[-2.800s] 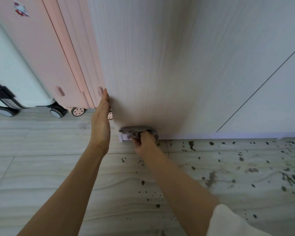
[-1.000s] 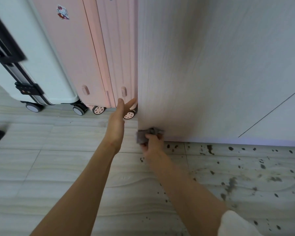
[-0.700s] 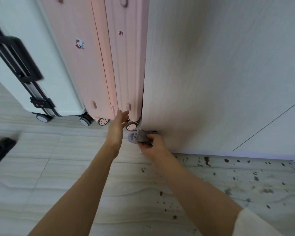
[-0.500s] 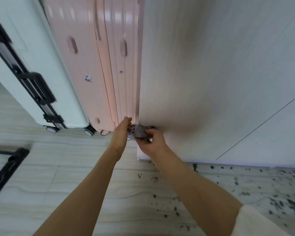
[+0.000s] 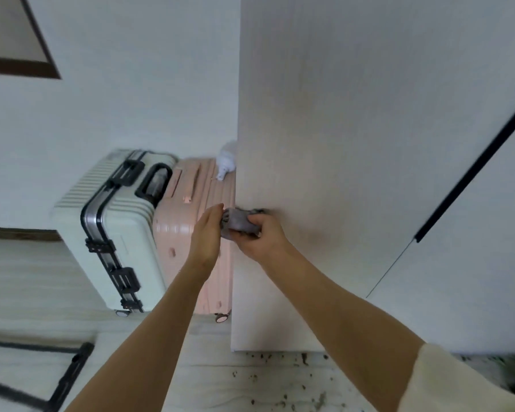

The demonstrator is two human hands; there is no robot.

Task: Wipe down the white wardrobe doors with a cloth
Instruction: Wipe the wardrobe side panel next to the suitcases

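Note:
The white wardrobe door (image 5: 339, 120) fills the upper right of the head view, its left edge running down the middle. A small grey cloth (image 5: 239, 222) is bunched against that left edge, about halfway up the door. My right hand (image 5: 260, 237) grips the cloth from below, fingers curled round it. My left hand (image 5: 206, 233) is just left of the cloth with straight fingers, its fingertips touching the cloth's left side. A second door panel (image 5: 485, 221) with a dark gap lies to the right.
A pink suitcase (image 5: 191, 233) stands right beside the wardrobe's left edge, with a white suitcase (image 5: 107, 230) next to it. A white crumpled object (image 5: 227, 160) sits on the pink suitcase. A black frame (image 5: 66, 379) lies on the floor at lower left. Dark specks dot the floor (image 5: 280, 388) below the door.
Both hands and the cloth have risen from the door's bottom corner to about mid-height along its left edge. My left hand has closed in on the cloth. The view has tilted upward.

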